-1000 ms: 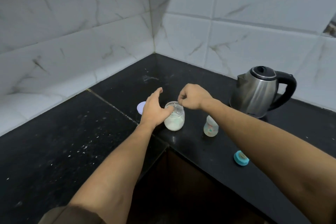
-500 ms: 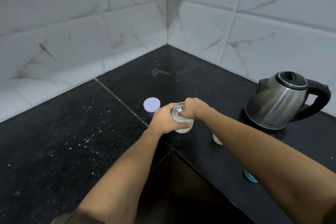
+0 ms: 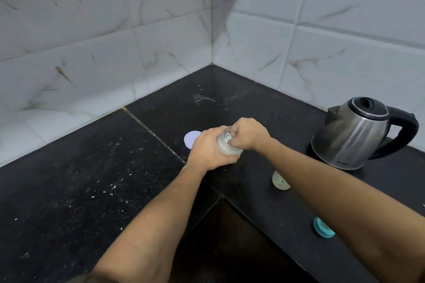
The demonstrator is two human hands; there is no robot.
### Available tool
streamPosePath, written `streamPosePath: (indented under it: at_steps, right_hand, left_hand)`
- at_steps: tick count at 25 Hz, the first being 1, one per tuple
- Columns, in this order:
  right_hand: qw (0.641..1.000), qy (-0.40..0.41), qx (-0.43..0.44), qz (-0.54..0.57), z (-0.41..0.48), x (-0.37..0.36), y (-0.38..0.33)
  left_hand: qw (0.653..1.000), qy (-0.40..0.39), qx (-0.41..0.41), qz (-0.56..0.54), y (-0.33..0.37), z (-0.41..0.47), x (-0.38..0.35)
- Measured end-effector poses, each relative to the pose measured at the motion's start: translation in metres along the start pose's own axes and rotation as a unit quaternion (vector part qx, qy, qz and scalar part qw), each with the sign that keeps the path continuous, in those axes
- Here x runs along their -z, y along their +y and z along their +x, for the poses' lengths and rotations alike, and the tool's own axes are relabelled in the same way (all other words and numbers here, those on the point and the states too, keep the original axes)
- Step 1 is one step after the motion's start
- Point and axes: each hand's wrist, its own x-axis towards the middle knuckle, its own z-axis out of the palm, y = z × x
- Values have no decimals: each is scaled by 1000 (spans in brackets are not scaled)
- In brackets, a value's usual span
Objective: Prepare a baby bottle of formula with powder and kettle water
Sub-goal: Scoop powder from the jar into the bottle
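Observation:
My left hand (image 3: 204, 149) grips a small clear powder jar (image 3: 226, 148) from the left and holds it tilted over the black counter (image 3: 92, 179). White powder fills its lower part. My right hand (image 3: 249, 134) is closed at the jar's mouth, its fingers pinched on a small scoop, of which only a teal bit shows. The baby bottle (image 3: 279, 181) stands to the right, mostly hidden behind my right forearm. A steel kettle (image 3: 356, 131) with a black handle sits at the far right on its base.
A pale lavender lid (image 3: 190, 139) lies flat just left of the jar. A teal bottle cap (image 3: 322, 228) lies near the counter's front edge, partly under my right arm. Tiled walls meet in a corner behind. A dark gap opens below the counter's inner corner.
My left hand has closed around the jar and tilted it. My right hand has dropped from above the rim into the jar's mouth. The camera has shifted left, so the kettle now sits farther right.

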Motion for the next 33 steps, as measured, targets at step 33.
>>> streamPosePath:
  at_steps: [33]
  right_hand:
    - [905, 65, -95, 411, -15, 16, 13]
  left_hand:
    - [997, 77, 12, 26, 14, -3, 29]
